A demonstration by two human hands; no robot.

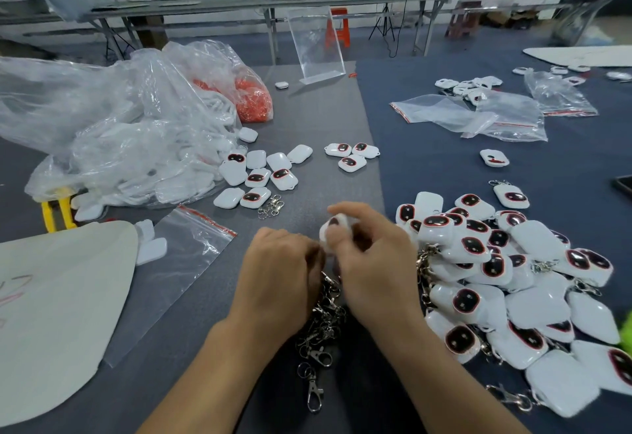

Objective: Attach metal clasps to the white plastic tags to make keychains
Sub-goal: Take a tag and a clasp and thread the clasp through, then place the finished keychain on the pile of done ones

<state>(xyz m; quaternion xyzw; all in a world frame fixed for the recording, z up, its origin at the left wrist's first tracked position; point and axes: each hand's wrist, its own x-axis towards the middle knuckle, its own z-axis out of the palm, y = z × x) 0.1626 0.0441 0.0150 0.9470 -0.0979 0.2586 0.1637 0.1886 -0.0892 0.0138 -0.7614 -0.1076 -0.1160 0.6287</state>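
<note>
My right hand [372, 259] grips a white plastic tag [337, 223] with a dark red-rimmed window, held just above the grey table. My left hand [280, 269] is curled close against it at the tag's lower edge; what its fingers pinch is hidden. Below and between my wrists lies a heap of metal clasps [319, 331]. To the right sits a pile of tags with clasps attached [506, 279]. Loose bare tags [260, 173] lie further back on the left, with a few more clasps [272, 206] beside them.
A big clear bag of white tags [136, 146] and a bag of orange parts [253, 98] fill the back left. Zip bags [478, 115] lie at the back right, another zip bag [184, 262] at left beside a cream sheet [51, 314]. A clear acrylic stand [316, 47] stands behind.
</note>
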